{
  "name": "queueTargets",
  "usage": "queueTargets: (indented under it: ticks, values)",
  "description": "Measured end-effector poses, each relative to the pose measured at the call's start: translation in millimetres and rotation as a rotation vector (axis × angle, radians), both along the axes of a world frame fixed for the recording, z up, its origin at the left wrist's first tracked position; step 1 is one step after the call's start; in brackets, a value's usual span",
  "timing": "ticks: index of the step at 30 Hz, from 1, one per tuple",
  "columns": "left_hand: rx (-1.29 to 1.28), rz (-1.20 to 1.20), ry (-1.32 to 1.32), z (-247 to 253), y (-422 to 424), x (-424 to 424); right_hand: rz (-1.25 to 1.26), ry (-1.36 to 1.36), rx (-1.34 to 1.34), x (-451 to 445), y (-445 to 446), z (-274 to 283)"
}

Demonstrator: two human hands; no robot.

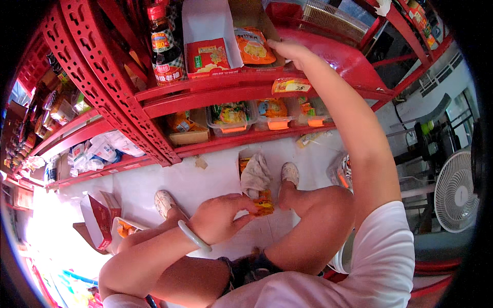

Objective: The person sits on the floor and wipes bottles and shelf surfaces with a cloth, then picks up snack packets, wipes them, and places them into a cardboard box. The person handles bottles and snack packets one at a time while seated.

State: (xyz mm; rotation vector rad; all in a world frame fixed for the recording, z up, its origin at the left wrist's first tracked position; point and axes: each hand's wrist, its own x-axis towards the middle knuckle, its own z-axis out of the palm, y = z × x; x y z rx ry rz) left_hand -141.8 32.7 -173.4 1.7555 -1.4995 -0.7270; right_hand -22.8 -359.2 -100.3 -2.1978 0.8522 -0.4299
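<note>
My left hand [223, 215], with a pale bangle on its wrist, pinches a small orange-yellow packet [264, 205] between thumb and fingers. Just beyond it, on the floor between my feet, a crumpled grey cloth [255, 175] lies over an open box holding more packets. My right hand [289, 51] reaches up to the red shelf, at the right side of an open cardboard box [257, 11]. Its fingertips meet the edge of an orange food packet [255, 46] in that box; whether they grip anything cannot be told. Left of it stands a box of red packets [208, 56].
A soy sauce bottle [165, 46] stands beside the perforated red upright [104, 88]. Lidded plastic tubs [232, 115] fill the lower shelf [254, 135]. An open red carton [98, 219] sits on the floor at left, a white fan [458, 192] at right.
</note>
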Motion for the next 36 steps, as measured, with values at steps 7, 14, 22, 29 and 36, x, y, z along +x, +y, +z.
queueTargets:
  ticks: [7, 14, 22, 29, 36]
  values:
    - [0.307, -0.025, -0.072, -24, 7, 16, 0.439, -0.894, -0.763, -78, 109, -24]
    - [0.388, -0.051, -0.093, -53, 7, 19, 0.855, 0.554, -0.298, -147, 145, -207]
    - [0.602, -0.196, -0.282, -76, -3, 13, 0.591, 0.438, -0.268, -201, 120, -336]
    - [0.617, -0.055, -0.315, -124, 19, 9, 0.043, 0.001, 0.601, -202, 73, -222]
    - [0.793, -0.533, -0.570, -163, -31, -11, -0.330, -0.527, 1.396, -287, 107, -50]
